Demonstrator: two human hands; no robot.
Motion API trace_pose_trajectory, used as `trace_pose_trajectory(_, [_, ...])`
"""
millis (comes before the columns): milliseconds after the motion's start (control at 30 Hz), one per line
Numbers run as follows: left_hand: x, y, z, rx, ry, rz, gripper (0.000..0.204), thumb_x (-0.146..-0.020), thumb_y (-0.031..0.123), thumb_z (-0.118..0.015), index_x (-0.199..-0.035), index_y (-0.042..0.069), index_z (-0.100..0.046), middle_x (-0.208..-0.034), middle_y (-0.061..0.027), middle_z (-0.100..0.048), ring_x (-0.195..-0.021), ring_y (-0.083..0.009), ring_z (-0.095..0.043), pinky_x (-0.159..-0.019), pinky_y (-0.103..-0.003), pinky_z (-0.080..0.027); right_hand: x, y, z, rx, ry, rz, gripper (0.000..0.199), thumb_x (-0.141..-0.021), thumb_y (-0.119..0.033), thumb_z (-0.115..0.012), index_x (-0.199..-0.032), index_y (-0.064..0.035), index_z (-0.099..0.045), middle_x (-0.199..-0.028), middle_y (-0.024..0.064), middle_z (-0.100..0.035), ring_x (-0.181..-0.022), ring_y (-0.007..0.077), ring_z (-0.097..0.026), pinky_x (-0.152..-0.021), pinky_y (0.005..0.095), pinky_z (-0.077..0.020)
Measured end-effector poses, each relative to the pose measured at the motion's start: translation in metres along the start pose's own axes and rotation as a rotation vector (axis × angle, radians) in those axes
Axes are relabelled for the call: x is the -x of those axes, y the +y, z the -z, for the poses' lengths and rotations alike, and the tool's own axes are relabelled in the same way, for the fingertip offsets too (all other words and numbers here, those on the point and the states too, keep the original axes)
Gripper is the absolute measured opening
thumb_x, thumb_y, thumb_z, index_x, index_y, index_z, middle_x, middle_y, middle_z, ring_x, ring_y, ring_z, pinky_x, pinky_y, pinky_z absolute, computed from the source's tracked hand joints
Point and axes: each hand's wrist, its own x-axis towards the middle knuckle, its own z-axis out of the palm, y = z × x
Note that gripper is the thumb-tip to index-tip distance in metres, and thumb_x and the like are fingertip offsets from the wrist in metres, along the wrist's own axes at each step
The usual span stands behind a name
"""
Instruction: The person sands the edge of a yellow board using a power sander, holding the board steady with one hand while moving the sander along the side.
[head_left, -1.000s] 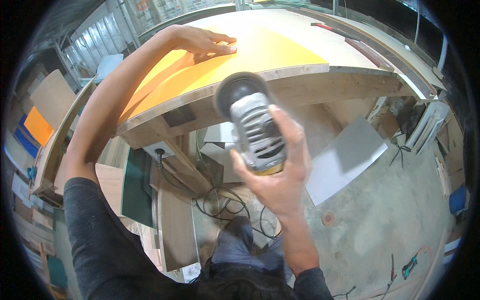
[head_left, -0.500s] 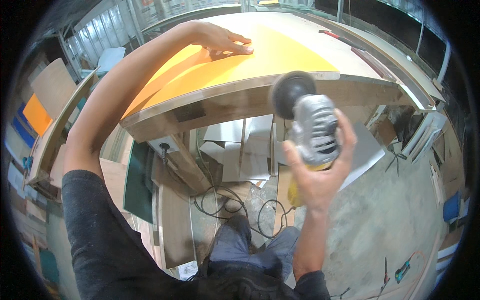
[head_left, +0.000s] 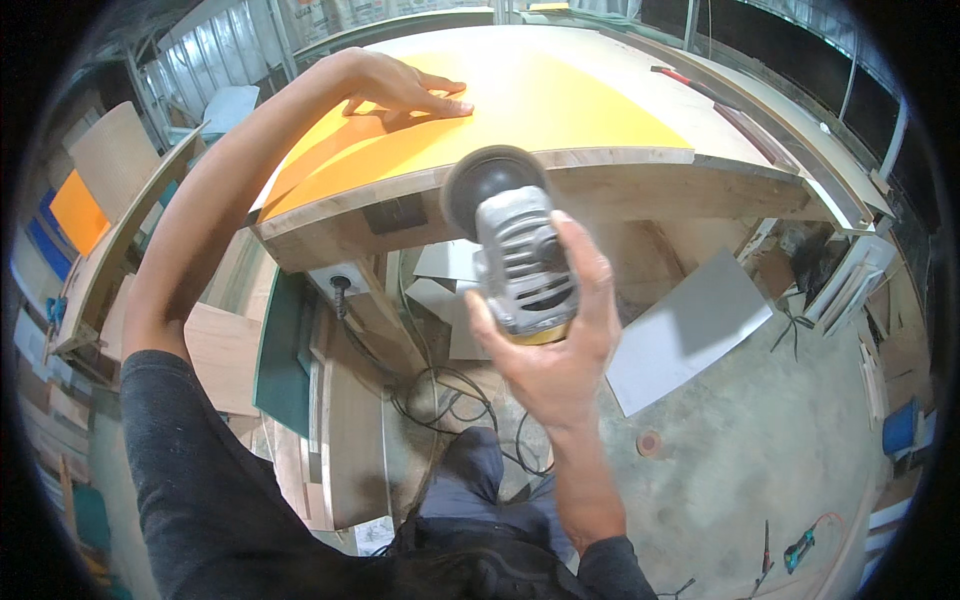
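Gripping a grey, ribbed-bodied power sander (head_left: 522, 262) from below, the right hand (head_left: 552, 350) has its fingers clamped round the tool's housing, thumb on one side and fingers wrapped over the other. The sander's round black pad (head_left: 487, 183) points at the pale plywood edge (head_left: 600, 160) of the orange-topped board (head_left: 500, 105), touching or just short of it; which one cannot be told. Below the sander, black cables (head_left: 440, 405) loop across the concrete floor (head_left: 720, 470), and a flat grey sheet (head_left: 690, 330) lies to the sander's right. The board rests on the wooden desk (head_left: 640, 195), beyond the sander. Farther off, to the sander's upper left, the left hand (head_left: 395, 88) lies flat on the orange surface, fingers spread and extended, pressing down and holding nothing. Stacked wooden panels (head_left: 110, 200) stand far to the sander's left.
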Motion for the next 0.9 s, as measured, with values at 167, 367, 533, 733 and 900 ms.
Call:
trace_pose_trajectory(167, [0.005, 0.012, 0.004, 0.04, -0.039, -0.007, 0.116, -0.073, 0.101, -0.048, -0.167, 0.036, -0.029, -0.171, -0.0183, -0.031, -0.151, -0.051, -0.037, -0.107, -0.086, -0.035, -0.004, 0.024, 0.027, 0.037, 0.063, -0.015, 0.088, -0.073, -0.012, -0.093, -0.15, -0.0081, -0.05, -0.141, 0.0137, -0.058, -0.129, 0.0262, -0.058, -0.111, 0.0399, -0.0483])
trace_pose_trajectory(367, [0.005, 0.008, 0.002, 0.029, -0.005, -0.025, 0.115, -0.075, 0.1, -0.048, -0.168, 0.037, -0.027, -0.168, -0.0207, -0.036, -0.148, -0.0507, -0.042, -0.107, -0.084, -0.037, -0.008, 0.031, 0.045, 0.036, 0.204, -0.136, 0.089, -0.072, -0.015, -0.095, -0.149, -0.008, -0.051, -0.141, 0.0157, -0.059, -0.126, 0.0268, -0.062, -0.106, 0.0406, -0.0527])
trace_pose_trajectory(533, [-0.002, -0.016, 0.005, 0.037, -0.072, -0.052, 0.117, -0.073, 0.1, -0.05, -0.169, 0.038, -0.025, -0.171, -0.0199, -0.031, -0.152, -0.0521, -0.034, -0.11, -0.085, -0.031, 0.003, 0.002, 0.015, 0.015, 0.033, 0.059, 0.089, -0.074, -0.018, -0.094, -0.151, -0.0086, -0.05, -0.142, 0.0141, -0.056, -0.13, 0.0279, -0.058, -0.112, 0.0421, -0.0485])
trace_pose_trajectory(733, [0.029, -0.039, -0.013, 0.121, 0.005, 0.065, 0.109, -0.074, 0.097, -0.05, -0.166, 0.044, -0.029, -0.171, -0.0195, -0.033, -0.157, -0.0493, -0.027, -0.122, -0.076, -0.021, 0.016, -0.029, -0.037, -0.049, -0.076, 0.032, 0.086, -0.072, -0.012, -0.092, -0.149, -0.0101, -0.053, -0.13, 0.0172, -0.061, -0.117, 0.0315, -0.065, -0.098, 0.0434, -0.0556])
trace_pose_trajectory(900, [0.03, -0.052, -0.02, 0.131, 0.02, 0.043, 0.111, -0.071, 0.1, -0.048, -0.166, 0.044, -0.029, -0.172, -0.0186, -0.031, -0.158, -0.0489, -0.024, -0.124, -0.074, -0.02, 0.012, -0.027, -0.035, -0.03, -0.046, 0.044, 0.087, -0.072, -0.01, -0.092, -0.149, -0.008, -0.052, -0.129, 0.0158, -0.062, -0.116, 0.028, -0.066, -0.099, 0.0404, -0.0557])
